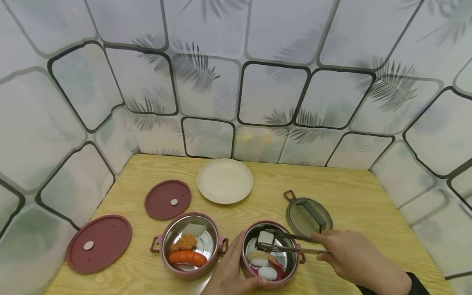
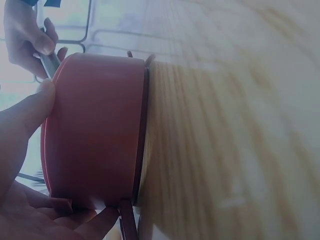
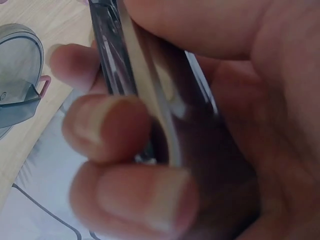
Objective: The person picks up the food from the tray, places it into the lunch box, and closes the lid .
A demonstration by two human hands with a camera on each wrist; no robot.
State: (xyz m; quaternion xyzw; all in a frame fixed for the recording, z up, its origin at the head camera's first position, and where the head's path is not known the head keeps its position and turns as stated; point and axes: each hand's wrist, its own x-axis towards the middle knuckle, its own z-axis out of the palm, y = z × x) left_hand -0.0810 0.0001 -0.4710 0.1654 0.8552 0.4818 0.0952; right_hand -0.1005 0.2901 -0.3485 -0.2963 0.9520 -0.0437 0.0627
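My right hand [image 1: 348, 254] grips metal tongs [image 1: 295, 249], which reach over the rim of the right-hand pink pot [image 2: 100, 125]. Inside that pot, the tong tips lie on either side of a white block [image 1: 266, 237] with dark edges. Beside it sit a tan-topped sushi piece [image 1: 259, 257], a white piece [image 1: 267, 273] and a red one. My left hand [image 1: 230, 274] holds the pot's near left side, thumb at the rim, fingers round the wall by a handle. In the right wrist view, fingers [image 3: 135, 200] wrap the tongs.
A second pink pot [image 1: 189, 275] at left holds a sausage, a fried piece and a pale piece. Two maroon lids [image 1: 167, 198] lie further left, and a cream plate [image 1: 225, 180] behind. A see-through lid [image 1: 296, 213] with a grey bar lies right of the right-hand pot.
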